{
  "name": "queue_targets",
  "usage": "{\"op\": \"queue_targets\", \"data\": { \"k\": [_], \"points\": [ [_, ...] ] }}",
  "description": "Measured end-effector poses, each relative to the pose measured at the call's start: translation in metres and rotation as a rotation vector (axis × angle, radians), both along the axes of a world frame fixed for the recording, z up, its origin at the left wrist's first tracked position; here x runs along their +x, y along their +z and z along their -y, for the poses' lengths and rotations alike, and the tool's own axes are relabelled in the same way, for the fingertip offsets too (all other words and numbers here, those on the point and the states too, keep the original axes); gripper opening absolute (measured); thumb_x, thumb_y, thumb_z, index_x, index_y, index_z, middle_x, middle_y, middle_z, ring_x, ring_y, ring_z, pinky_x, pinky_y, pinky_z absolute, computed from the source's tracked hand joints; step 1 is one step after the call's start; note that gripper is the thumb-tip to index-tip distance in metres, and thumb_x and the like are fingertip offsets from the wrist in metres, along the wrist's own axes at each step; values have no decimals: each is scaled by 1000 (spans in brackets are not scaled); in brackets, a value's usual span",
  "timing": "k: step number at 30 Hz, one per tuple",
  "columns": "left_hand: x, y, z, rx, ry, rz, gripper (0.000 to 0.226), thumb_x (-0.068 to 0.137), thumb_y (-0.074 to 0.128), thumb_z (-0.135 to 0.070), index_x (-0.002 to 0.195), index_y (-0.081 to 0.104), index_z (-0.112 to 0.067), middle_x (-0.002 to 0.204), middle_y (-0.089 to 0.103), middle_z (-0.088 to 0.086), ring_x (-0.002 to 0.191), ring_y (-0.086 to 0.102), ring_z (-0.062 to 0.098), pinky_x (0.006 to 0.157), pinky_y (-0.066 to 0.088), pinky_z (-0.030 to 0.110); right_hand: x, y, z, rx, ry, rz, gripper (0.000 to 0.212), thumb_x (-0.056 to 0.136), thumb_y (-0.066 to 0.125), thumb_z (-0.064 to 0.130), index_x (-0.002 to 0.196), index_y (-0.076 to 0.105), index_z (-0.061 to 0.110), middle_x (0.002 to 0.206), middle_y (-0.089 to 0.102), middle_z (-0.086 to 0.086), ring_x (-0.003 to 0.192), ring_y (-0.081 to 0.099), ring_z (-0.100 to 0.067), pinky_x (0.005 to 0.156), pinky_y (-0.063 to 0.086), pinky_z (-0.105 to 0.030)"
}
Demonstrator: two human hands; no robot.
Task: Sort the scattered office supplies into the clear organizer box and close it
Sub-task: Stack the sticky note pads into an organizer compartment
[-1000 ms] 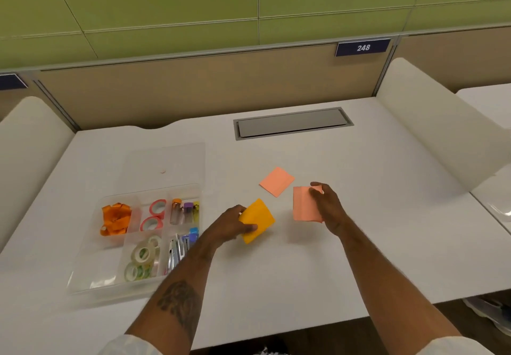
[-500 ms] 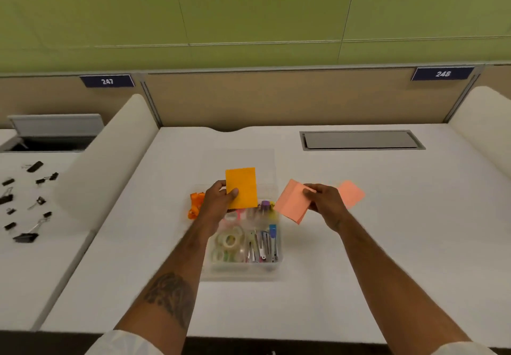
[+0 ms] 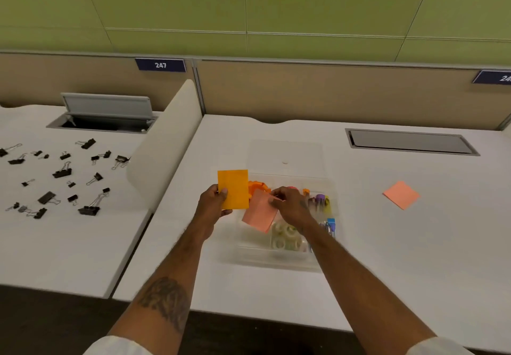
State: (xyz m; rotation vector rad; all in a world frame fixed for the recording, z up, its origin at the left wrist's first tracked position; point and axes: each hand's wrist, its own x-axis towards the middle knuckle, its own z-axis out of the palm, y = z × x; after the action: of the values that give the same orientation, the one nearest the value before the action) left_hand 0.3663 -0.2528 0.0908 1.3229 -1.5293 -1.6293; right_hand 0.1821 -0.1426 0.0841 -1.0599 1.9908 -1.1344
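Observation:
My left hand (image 3: 213, 202) grips an orange sticky-note pad (image 3: 232, 188), held upright above the left side of the clear organizer box (image 3: 271, 260). Beside it my right hand (image 3: 290, 206) pinches a pink sticky-note pad (image 3: 258, 215) by its top edge, tilted over the box's middle. The box's clear lid (image 3: 286, 155) lies open flat behind it. Inside show orange clips (image 3: 258, 186), tape rolls (image 3: 286, 237), small vials (image 3: 320, 199) and blue-capped items (image 3: 331, 223). A second pink pad (image 3: 401, 195) lies on the desk to the right.
A white curved divider (image 3: 166, 144) separates this desk from the left one, where several black binder clips (image 3: 62, 173) lie scattered. A closed cable hatch (image 3: 410, 142) sits at the back right and an open one (image 3: 106, 114) on the left desk.
Both hands moved together over the box: the pink pad now sits lower, close beside the orange pad. My view shifted left, showing more of the neighbouring desk.

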Motion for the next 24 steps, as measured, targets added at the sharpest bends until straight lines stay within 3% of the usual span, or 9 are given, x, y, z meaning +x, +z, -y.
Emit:
{"op": "queue_targets", "data": {
  "k": [4, 11, 13, 16, 19, 21, 24],
  "points": [
    [10, -2, 2, -4, 3, 15, 40, 102, 46, -27, 138, 43, -11, 136, 50, 12, 116, 53, 30, 93, 52, 46, 16, -9, 9, 100, 141, -187, 15, 87, 65, 15, 101, 69, 10, 104, 70, -9, 96, 63, -22, 79, 49, -33],
    [13, -4, 0, 14, -27, 36, 40, 101, 47, -28, 137, 42, -12, 136, 50, 12, 115, 53, 29, 92, 53, 45, 27, -23, 8, 322, 331, -344, 32, 88, 67, 23, 118, 66, 10, 120, 66, -10, 106, 61, -23, 86, 47, -29],
    [11, -5, -1, 13, -53, 39, 40, 101, 47, -27, 137, 43, -11, 136, 50, 13, 116, 53, 31, 91, 53, 44, 25, -18, 8, 287, 281, -335, 28, 91, 63, 26, 114, 68, 11, 111, 68, -8, 101, 62, -23, 84, 46, -30],
    [6, -5, -5, 16, -113, 52, 37, 101, 48, -26, 135, 45, -9, 133, 52, 14, 116, 55, 32, 91, 54, 45, 16, 2, 11, 66, 116, -278, 25, 99, 50, 30, 95, 70, 15, 90, 66, -5, 82, 59, -18, 75, 43, -30],
    [-2, -4, -11, 16, -175, 59, 35, 101, 47, -28, 131, 47, -10, 130, 56, 13, 113, 57, 30, 92, 54, 44, 10, 26, 17, -60, 17, -72, 35, 99, 49, 38, 123, 62, 17, 114, 64, -1, 101, 58, -13, 87, 45, -29],
    [-7, -4, -16, 14, -213, 68, 34, 101, 47, -29, 130, 48, -10, 129, 57, 13, 113, 58, 30, 93, 53, 45, 6, 33, 20, -33, 69, 8, 40, 95, 56, 36, 131, 57, 19, 121, 63, -6, 103, 61, -19, 80, 50, -28],
    [-13, -8, -19, 23, -265, 82, 32, 101, 48, -28, 128, 49, -11, 129, 58, 14, 111, 59, 30, 91, 54, 45, 3, 29, 22, 57, 169, -80, 37, 93, 62, 25, 127, 61, 11, 118, 65, -14, 88, 61, -19, 60, 44, -14]
  ]
}}
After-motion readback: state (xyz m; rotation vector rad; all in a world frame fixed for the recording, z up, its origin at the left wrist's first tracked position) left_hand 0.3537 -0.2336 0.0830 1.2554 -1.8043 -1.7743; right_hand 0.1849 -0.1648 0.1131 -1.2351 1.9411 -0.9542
